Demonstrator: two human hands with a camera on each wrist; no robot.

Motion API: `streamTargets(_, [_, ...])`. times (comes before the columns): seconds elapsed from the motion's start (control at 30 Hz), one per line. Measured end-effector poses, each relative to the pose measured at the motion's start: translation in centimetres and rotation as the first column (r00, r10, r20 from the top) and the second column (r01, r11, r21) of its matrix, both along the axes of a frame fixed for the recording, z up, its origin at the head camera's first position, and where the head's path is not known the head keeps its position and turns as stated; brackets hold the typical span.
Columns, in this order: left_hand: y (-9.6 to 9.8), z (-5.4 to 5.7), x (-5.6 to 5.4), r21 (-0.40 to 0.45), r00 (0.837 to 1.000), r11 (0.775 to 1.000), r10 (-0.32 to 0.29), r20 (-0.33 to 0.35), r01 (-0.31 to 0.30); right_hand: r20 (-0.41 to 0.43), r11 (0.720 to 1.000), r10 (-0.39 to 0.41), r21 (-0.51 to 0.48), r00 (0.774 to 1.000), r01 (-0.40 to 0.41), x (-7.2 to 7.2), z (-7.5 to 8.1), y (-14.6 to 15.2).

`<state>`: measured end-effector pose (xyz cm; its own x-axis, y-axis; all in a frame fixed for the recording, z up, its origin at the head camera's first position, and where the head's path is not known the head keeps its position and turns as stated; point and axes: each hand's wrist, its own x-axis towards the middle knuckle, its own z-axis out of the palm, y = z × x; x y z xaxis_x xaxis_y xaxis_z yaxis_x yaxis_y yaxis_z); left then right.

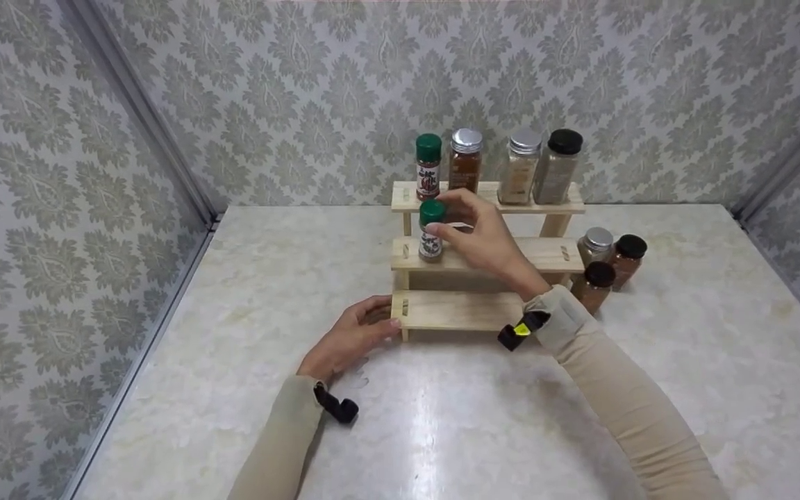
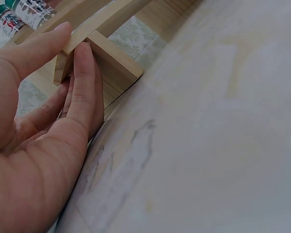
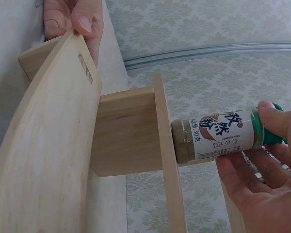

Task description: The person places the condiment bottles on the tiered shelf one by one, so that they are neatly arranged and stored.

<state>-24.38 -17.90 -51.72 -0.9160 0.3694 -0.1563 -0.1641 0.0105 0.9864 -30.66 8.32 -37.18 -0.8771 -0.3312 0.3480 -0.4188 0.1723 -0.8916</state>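
Observation:
My right hand [image 1: 483,239] pinches a small spice bottle [image 1: 431,244] with a green cap and white label. The bottle stands upright, its base right at the left part of the rack's middle shelf; thumb and fingers are around the cap and upper side in the right wrist view. The three-step wooden spice rack [image 1: 466,309] is pale and bare on its lowest step. At the left end of that step, my left hand [image 1: 348,339] grips the rack, thumb on the board's edge and fingers against the end support [image 2: 114,65].
On the top step stand a red-labelled green-capped bottle [image 1: 428,170], two silver-capped jars, one reddish [image 1: 466,163] and one pale [image 1: 519,170], and a black-capped jar [image 1: 558,170]. Three more jars [image 1: 598,285] cluster at the rack's right side. A patterned wall [image 1: 344,104] rises behind.

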Motion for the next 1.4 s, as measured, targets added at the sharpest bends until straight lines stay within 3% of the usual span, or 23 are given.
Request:
streamTargets(0.4, [-0.1, -0.2, 0.1, 0.016, 1.0, 1.0, -0.015, -0.022, 0.015, -0.012, 0.999, 0.008, -0.05, 1.0, -0.009, -0.1, -0.6, -0.3])
streamTargets(0.73, [0.1, 0.0, 0.0, -0.011, 1.0, 1.0, -0.01, -0.015, 0.01, -0.025, 0.997, 0.001, -0.08, 1.0, -0.003, 1.4, 0.3, 1.6])
streamTargets(1.03, [-0.2, -0.2, -0.1, -0.008, 1.0, 1.0, 0.003, -0.005, -0.003, -0.101, 0.995, -0.054, -0.094, 0.993, 0.044, 3.0, 0.7, 5.3])
streamTargets(1.3, [-0.2, -0.2, 0.0, 0.043, 1.0, 0.999, -0.015, -0.017, 0.015, -0.166, 0.992, -0.111, -0.079, 0.98, 0.099, 3.9, -0.5, 9.8])
streamTargets(1.4, [0.0, -0.2, 0.0, 0.02, 1.0, 1.0, -0.012, -0.025, 0.012, -0.168, 0.99, -0.138, -0.051, 0.976, 0.131, 4.4, -0.9, 11.8])
